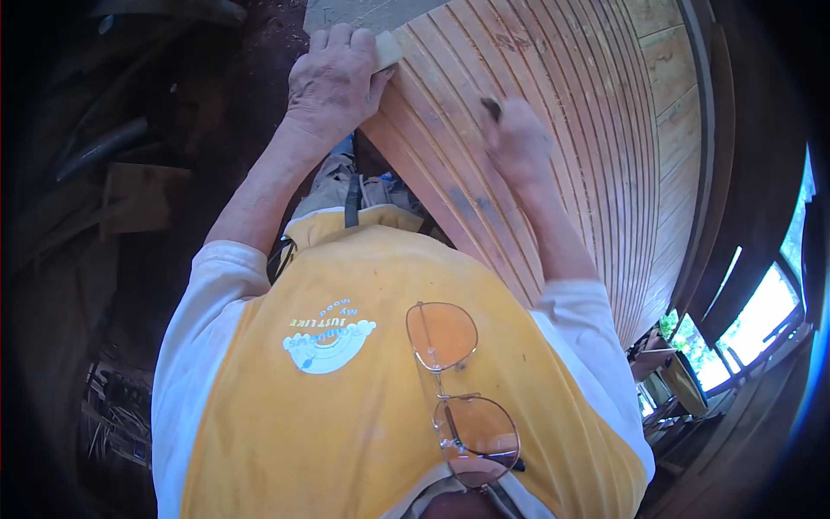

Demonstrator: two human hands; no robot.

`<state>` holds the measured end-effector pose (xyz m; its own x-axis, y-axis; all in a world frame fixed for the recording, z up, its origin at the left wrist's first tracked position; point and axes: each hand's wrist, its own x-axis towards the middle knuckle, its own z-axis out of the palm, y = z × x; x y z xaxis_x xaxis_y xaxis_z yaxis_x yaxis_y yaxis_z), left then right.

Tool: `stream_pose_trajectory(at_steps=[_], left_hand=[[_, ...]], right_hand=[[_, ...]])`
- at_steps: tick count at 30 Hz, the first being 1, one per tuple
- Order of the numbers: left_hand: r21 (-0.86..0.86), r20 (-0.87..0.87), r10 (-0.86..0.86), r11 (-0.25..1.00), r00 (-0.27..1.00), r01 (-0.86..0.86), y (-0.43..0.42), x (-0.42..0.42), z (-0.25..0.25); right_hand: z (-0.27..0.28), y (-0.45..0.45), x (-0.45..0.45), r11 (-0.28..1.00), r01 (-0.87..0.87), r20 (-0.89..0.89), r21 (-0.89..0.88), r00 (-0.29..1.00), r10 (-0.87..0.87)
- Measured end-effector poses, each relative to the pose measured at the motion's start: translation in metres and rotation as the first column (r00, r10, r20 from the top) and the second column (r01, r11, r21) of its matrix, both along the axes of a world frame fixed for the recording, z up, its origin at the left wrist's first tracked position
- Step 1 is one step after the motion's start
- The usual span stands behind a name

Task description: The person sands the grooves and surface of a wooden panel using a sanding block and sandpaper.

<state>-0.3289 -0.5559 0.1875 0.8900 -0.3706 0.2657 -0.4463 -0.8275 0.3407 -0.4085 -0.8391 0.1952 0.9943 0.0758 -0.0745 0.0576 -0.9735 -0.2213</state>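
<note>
My left hand (333, 86) is closed around a pale, flat-sided block (388, 51) at the left edge of the wooden planking (432, 130). Its fingers curl over the block's far side, and the thumb lies along the near side. Over the planks, my right hand (521, 145) is closed and smeared by motion. A short dark end (491, 107) sticks out of that fist; the rest of the object is hidden in the hand. Long narrow grooves run between the reddish planks, which fan out and curve away to the right.
Sunglasses (443, 336) hang on the front of my yellow shirt (346, 415). Paler panels (674, 95) border the grooved planks, with a dark curved rim (713, 156) beyond. Wood pieces (143, 199) lie in shadow at left. Bright openings (765, 307) show at right.
</note>
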Motion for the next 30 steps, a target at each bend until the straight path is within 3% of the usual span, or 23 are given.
stream_pose_trajectory(at_steps=[3, 5, 8, 12, 15, 17, 19, 22, 24, 26, 28, 30], left_hand=[[0.007, -0.047, 0.004, 1.0, 0.999, -0.004, -0.003, 0.0, -0.003], [0.024, -0.111, 0.024, 0.999, 0.994, -0.022, 0.0, -0.002, 0.002], [0.013, -0.185, 0.02, 1.0, 0.983, -0.018, 0.001, 0.0, 0.005], [-0.059, -0.2, 0.006, 0.998, 0.98, -0.019, 0.001, 0.002, -0.001], [-0.026, -0.22, 0.01, 1.0, 0.975, -0.016, 0.003, 0.0, 0.0], [-0.03, -0.199, 0.008, 0.999, 0.98, -0.014, 0.0, 0.003, -0.002], [-0.054, -0.163, 0.004, 0.998, 0.987, -0.013, 0.001, 0.001, -0.004], [-0.05, -0.192, -0.01, 0.999, 0.981, 0.0, 0.004, 0.002, 0.003], [-0.023, -0.205, -0.006, 1.0, 0.979, 0.001, 0.003, 0.002, 0.004], [-0.025, -0.214, -0.001, 1.0, 0.977, -0.005, 0.003, 0.002, 0.002], [-0.038, -0.216, 0.0, 0.999, 0.976, -0.008, 0.003, 0.001, 0.002], [-0.028, -0.212, 0.009, 0.999, 0.977, -0.015, 0.003, -0.002, 0.001]], right_hand=[[-0.005, 0.071, 0.114, 0.987, -0.16, 0.131, 0.014, 0.979, 0.156], [-0.061, 0.087, 0.178, 0.976, -0.189, 0.217, 0.111, 0.963, 0.162], [-0.011, 0.071, 0.122, 0.986, -0.165, 0.146, 0.022, 0.976, 0.16], [0.01, -0.007, -0.014, 0.991, -0.062, -0.047, -0.12, 0.997, 0.057], [0.006, -0.001, -0.002, 0.999, -0.042, -0.049, -0.007, 0.998, 0.042], [-0.019, 0.04, 0.069, 0.994, -0.107, 0.133, 0.021, 0.986, 0.103], [-0.005, 0.094, 0.136, 0.992, -0.12, 0.155, 0.049, 0.982, 0.111], [-0.037, 0.103, 0.165, 0.998, -0.058, 0.248, 0.034, 0.968, 0.048], [-0.018, 0.058, 0.109, 0.968, -0.243, 0.194, 0.064, 0.954, 0.227], [0.003, 0.033, 0.044, 0.995, -0.063, 0.012, -0.074, 0.998, 0.064], [0.005, -0.007, -0.013, 0.991, -0.023, -0.09, -0.133, 0.996, 0.011], [0.0, -0.001, 0.0, 0.992, -0.087, -0.074, -0.094, 0.994, 0.08]])
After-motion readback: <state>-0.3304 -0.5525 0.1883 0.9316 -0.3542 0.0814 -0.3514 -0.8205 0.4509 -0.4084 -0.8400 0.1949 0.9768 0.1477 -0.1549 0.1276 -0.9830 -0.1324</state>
